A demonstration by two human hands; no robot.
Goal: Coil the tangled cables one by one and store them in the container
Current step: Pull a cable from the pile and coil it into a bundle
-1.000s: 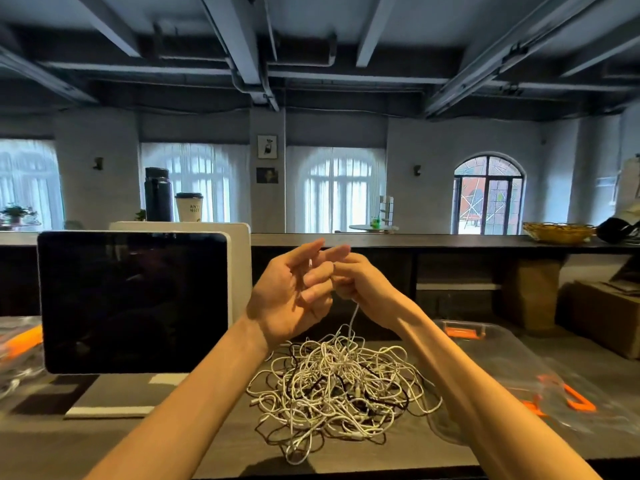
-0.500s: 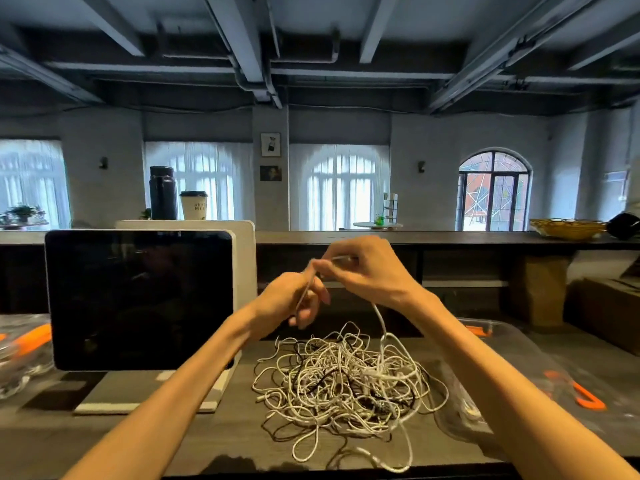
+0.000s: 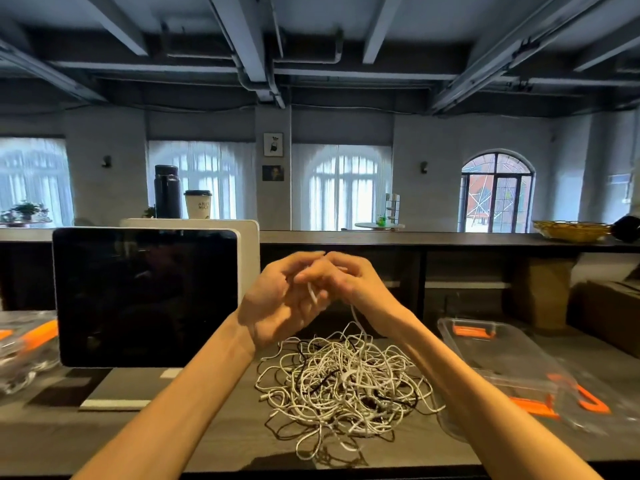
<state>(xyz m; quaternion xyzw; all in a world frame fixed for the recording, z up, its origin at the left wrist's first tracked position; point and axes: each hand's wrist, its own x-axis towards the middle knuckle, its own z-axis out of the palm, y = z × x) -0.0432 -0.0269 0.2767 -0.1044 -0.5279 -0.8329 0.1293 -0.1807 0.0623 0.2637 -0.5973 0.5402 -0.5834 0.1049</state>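
A tangled heap of white and black cables lies on the dark table in front of me. Both hands are raised together above the heap. My left hand is curled with a white cable running across its fingers. My right hand pinches the same cable close to the left fingers, and a strand hangs from it down into the heap. The hands are blurred where they meet. A clear plastic container with orange latches lies on the table to the right of the heap.
A dark-screened monitor stands at left on a flat base. Another clear container with orange parts sits at the far left edge. A raised shelf behind carries a flask, a paper cup and a wicker basket.
The hands, spread slightly apart half a second ago with the cable stretched between them, have come back together. The strand from the heap hangs shorter under my right hand.
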